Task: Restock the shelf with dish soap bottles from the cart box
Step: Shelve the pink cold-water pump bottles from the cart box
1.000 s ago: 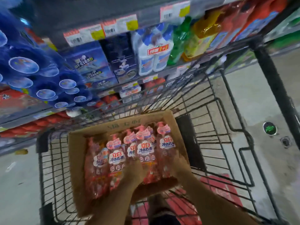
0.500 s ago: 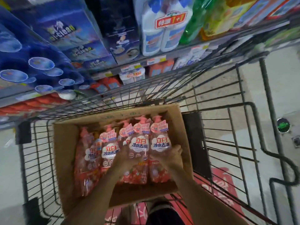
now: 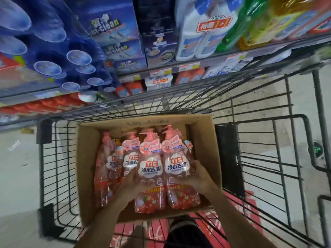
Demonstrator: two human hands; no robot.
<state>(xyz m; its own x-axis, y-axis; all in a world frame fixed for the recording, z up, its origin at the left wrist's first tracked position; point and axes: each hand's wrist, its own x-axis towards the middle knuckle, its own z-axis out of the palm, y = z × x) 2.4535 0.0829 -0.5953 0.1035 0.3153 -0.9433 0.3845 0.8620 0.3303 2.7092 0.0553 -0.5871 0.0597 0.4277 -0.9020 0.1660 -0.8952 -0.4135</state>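
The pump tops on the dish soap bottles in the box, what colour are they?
Pink pump tops, clearest in the head view.

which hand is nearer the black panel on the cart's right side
Right. The right hand grips the rightmost bottle near the box wall beside the black panel; the left hand is further away, at the middle bottles.

**Much of the grip and the box's contents hidden**

The left hand (image 3: 131, 182) lies mostly behind the pink bottle (image 3: 150, 169) it clasps, so its fingertips cannot be seen. The right hand (image 3: 198, 178) covers the lower label of the neighbouring bottle (image 3: 177, 163). Left of the grip, further bottles (image 3: 105, 167) blur together, uncountable. Both forearms are cut off by the bottom edge. Beyond the grip, the shelf price tags (image 3: 188, 66) are unreadable.
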